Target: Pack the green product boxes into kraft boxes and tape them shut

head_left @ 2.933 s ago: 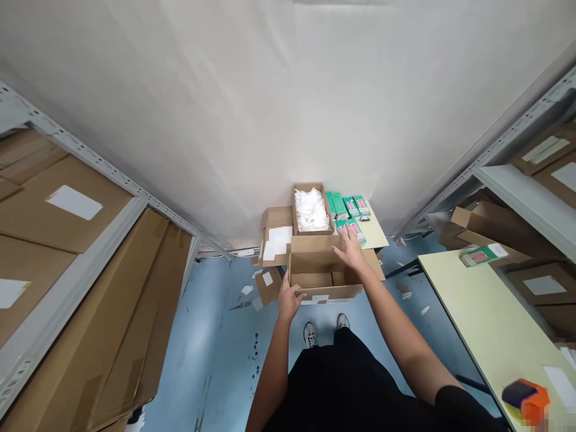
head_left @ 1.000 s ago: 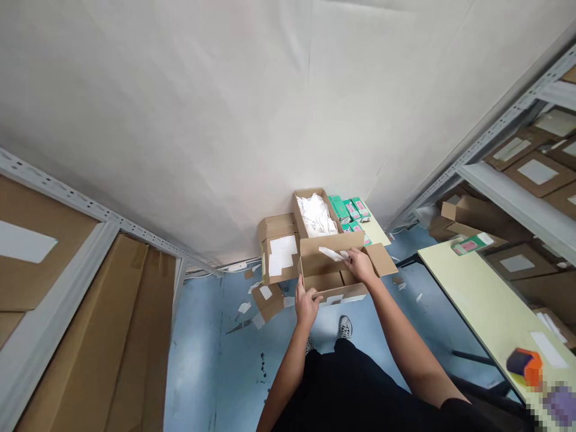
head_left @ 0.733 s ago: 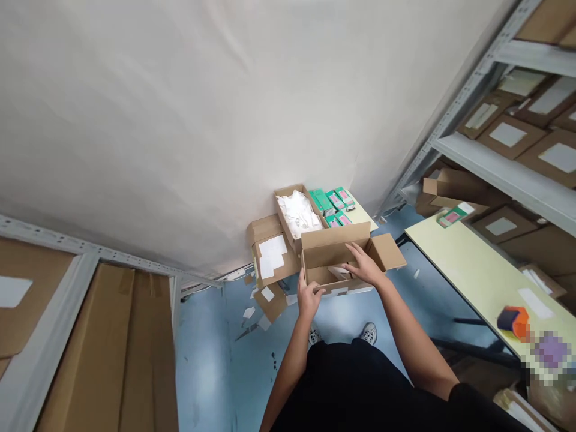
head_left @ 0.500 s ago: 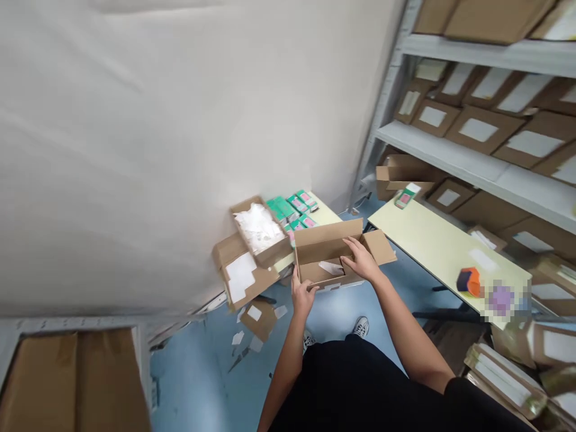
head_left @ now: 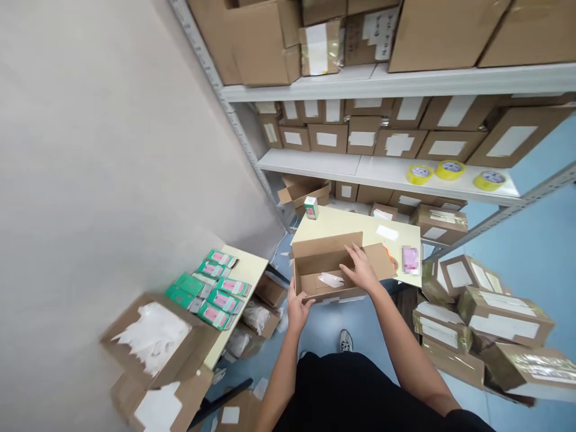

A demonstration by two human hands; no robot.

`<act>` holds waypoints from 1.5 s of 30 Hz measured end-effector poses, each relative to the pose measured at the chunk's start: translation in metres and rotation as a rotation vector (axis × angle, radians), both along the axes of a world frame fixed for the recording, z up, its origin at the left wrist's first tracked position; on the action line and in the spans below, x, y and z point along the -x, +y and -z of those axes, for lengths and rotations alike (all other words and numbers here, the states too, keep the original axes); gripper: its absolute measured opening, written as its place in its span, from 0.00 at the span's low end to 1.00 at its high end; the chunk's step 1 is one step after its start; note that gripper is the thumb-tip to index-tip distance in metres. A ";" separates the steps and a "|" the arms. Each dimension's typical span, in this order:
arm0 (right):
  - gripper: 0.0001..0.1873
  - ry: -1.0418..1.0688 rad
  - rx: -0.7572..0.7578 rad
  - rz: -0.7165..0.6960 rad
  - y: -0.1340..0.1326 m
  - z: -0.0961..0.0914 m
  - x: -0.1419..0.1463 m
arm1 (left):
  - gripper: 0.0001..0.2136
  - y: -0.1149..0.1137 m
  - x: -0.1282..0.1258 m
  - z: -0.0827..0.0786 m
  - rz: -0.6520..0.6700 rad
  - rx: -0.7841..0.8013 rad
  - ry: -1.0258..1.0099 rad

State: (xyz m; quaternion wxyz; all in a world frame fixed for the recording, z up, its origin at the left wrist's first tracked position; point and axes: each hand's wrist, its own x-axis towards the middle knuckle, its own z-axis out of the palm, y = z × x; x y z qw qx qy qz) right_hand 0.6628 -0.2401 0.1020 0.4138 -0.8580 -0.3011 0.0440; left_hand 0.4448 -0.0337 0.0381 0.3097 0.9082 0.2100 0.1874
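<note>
An open cardboard box (head_left: pixel 315 264) with raised flaps is held between my two hands at waist height. A whitish slip (head_left: pixel 330 279) lies on its bottom. My left hand (head_left: pixel 299 309) grips the near left corner, thumb along the near edge. My right hand (head_left: pixel 363 271) clasps the right end, its fingers reaching over the rim. Just beyond the box is a cream table (head_left: pixel 346 223) with a small green-and-white carton (head_left: pixel 311 207) standing on its far left corner. An orange item (head_left: pixel 393 261) shows partly behind the box's right flap.
To the left, a side table (head_left: pixel 252 258) bears several green-and-pink cartons (head_left: pixel 231 286) and a box of white paper (head_left: pixel 155 336). Ahead rises a shelf (head_left: pixel 310 162) of labelled boxes with three yellow tape rolls (head_left: pixel 450 170). Taped boxes (head_left: pixel 504 312) are stacked at right.
My view has swung right, bringing the shelf and cream table ahead and the side table to my left. The box has come round with me, still in both hands.
</note>
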 end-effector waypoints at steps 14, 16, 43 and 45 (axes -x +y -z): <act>0.38 0.012 -0.025 0.224 -0.005 -0.008 -0.099 | 0.04 0.063 -0.195 0.005 0.197 0.063 0.014; 0.39 0.010 -0.014 0.243 0.008 -0.008 -0.116 | 0.05 0.081 -0.229 0.015 0.227 0.093 0.010; 0.26 1.066 -0.647 0.573 0.333 0.052 -0.310 | 0.27 0.271 -0.485 0.033 0.148 0.421 0.181; 0.27 1.089 -0.567 0.678 0.347 0.063 -0.320 | 0.30 0.274 -0.498 0.038 0.150 0.438 0.228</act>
